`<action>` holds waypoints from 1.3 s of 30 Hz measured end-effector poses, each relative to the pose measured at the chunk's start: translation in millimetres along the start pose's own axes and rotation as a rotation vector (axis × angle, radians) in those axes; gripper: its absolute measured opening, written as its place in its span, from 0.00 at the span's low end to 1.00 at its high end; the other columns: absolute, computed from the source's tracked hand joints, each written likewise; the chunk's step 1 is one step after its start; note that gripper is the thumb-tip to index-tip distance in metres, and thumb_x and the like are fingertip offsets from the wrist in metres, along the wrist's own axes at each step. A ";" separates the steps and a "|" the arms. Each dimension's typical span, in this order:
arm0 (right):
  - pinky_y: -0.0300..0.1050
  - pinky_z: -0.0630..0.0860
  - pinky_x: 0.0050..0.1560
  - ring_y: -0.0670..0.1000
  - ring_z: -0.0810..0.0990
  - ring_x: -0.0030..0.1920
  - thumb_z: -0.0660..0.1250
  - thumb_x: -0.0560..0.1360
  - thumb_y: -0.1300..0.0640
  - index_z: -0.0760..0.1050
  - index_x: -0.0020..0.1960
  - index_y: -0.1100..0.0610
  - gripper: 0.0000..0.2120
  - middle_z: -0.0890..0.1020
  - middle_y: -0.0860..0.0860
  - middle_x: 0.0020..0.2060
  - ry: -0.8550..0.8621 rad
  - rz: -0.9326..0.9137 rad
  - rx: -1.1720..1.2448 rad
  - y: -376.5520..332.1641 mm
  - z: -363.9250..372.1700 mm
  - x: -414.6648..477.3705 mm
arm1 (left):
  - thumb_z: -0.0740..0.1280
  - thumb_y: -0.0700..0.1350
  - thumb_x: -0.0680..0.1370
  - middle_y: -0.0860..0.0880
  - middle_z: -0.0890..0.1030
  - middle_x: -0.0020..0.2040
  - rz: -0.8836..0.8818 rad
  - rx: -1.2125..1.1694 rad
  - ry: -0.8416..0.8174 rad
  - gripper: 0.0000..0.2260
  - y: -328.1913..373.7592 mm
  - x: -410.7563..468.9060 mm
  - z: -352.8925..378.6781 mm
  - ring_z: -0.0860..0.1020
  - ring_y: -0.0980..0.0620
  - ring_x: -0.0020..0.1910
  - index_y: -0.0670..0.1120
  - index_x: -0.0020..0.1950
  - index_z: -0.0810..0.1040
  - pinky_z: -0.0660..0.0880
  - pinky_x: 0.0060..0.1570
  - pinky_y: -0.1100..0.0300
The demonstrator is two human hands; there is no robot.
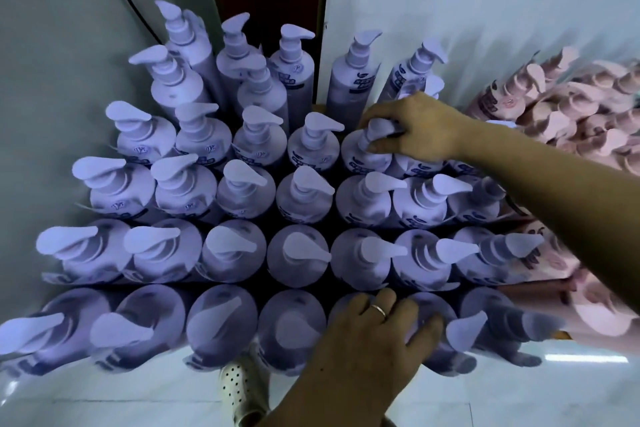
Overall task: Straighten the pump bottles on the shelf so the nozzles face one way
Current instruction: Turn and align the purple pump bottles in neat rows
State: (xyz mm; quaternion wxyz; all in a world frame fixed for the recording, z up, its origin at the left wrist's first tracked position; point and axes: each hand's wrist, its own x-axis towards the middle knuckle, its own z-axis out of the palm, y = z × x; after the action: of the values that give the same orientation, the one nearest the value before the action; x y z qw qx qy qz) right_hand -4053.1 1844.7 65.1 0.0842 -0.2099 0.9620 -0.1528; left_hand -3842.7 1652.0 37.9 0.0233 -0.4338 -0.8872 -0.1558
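The pump of a purple bottle (367, 156) is gripped from above by the right hand (419, 128). A front-row bottle (429, 303) is held under the curled left hand (374, 333).

Legible wording: none. Purple pump bottles (313, 146): dark blue printed band (420, 170) round the upper body, several lines of characters, all too blurred to read. Shoulders of the left-hand bottles: one small pale stylised mark (138, 150) each, resembling a single character, not readable with certainty. Tall rear bottles: a similar dark blue block of print (367, 84) under a white curved stroke, illegible. Pink bottles (491, 100) at the right: a dark line of print and a small reddish emblem (508, 101), both unreadable
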 end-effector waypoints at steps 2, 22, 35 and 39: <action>0.41 0.65 0.45 0.47 0.70 0.41 0.71 0.73 0.48 0.77 0.60 0.51 0.17 0.73 0.45 0.37 -0.005 0.010 0.003 1.8 -0.7 -1.6 | 0.62 0.44 0.77 0.52 0.73 0.37 0.009 0.025 0.016 0.13 -2.7 -1.0 2.2 0.73 0.50 0.35 0.56 0.59 0.79 0.71 0.32 0.60; 0.41 0.74 0.44 0.47 0.81 0.41 0.65 0.76 0.44 0.80 0.51 0.48 0.10 0.83 0.44 0.37 0.080 0.169 -0.133 15.6 -32.3 -22.2 | 0.64 0.57 0.77 0.52 0.78 0.58 -0.104 -0.368 0.079 0.17 -61.8 20.4 -80.2 0.75 0.52 0.56 0.52 0.63 0.77 0.74 0.56 0.54; 0.46 0.69 0.38 0.55 0.77 0.39 0.56 0.81 0.45 0.74 0.36 0.47 0.17 0.77 0.45 0.30 0.155 0.119 -0.008 -62.4 -18.7 63.9 | 0.67 0.44 0.75 0.43 0.79 0.55 -0.583 -0.085 0.395 0.14 -284.6 43.6 -121.3 0.77 0.44 0.53 0.45 0.60 0.79 0.73 0.52 0.54; 0.51 0.76 0.47 0.62 0.79 0.48 0.60 0.79 0.46 0.73 0.64 0.52 0.17 0.82 0.60 0.49 0.131 0.119 -0.080 -84.2 0.6 109.9 | 0.63 0.43 0.77 0.38 0.76 0.57 -0.838 -0.094 0.342 0.16 -338.0 45.4 -116.5 0.76 0.37 0.54 0.46 0.64 0.75 0.73 0.52 0.50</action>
State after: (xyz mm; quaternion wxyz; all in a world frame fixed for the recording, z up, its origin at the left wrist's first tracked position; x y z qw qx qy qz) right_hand -4119.7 1724.5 81.6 0.0218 -0.1452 0.9815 -0.1225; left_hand -4144.4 1457.6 70.0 0.0848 -0.0058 -0.9615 -0.2612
